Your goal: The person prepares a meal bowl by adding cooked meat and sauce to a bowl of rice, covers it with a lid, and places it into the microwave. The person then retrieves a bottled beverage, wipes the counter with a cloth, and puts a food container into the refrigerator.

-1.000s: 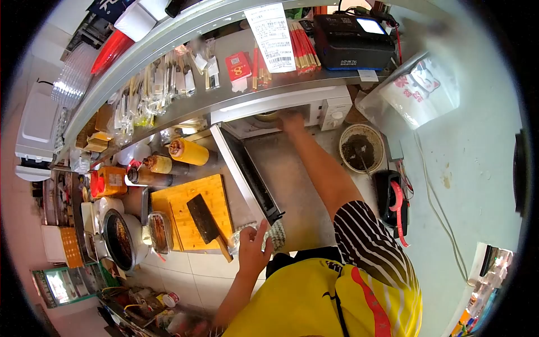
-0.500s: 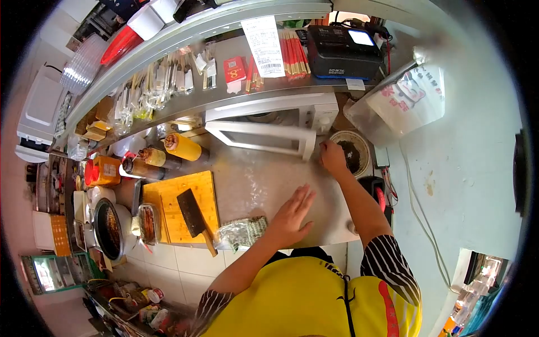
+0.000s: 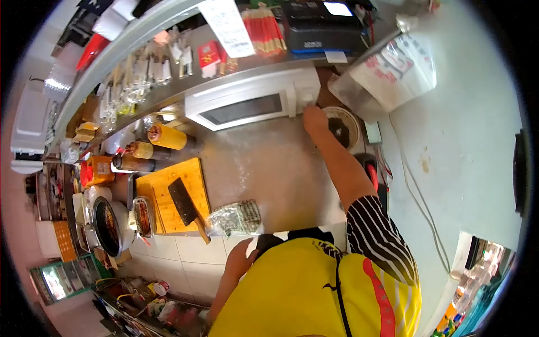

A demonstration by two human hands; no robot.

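Note:
My right hand (image 3: 315, 121) is closed against the lower right front of the white microwave (image 3: 241, 106), just below a visible knob (image 3: 307, 98). Its fingertips are hidden, so whatever they grip does not show. The microwave's door is shut. Beside that hand stands a round tub (image 3: 342, 129) with dark contents. Down by my waist, below the counter's front edge, my left hand (image 3: 240, 258) hangs with fingers loosely apart and holds nothing. Nearest to it on the counter is a crumpled clear plastic bag with a checked cloth-like piece (image 3: 238, 218).
On a wooden cutting board (image 3: 168, 191) lies a cleaver (image 3: 183, 202), its handle past the front edge. Sauce bottles (image 3: 168, 137) stand behind it. A dark-lined pot (image 3: 106, 224) is at left. The shelf above carries wrapped utensils, chopsticks (image 3: 264, 32) and a black printer (image 3: 320, 28).
The microwave door has gone from partly open to shut. My left hand has dropped from above the counter to my waist. My right hand has moved up onto the microwave's front; the view has shifted.

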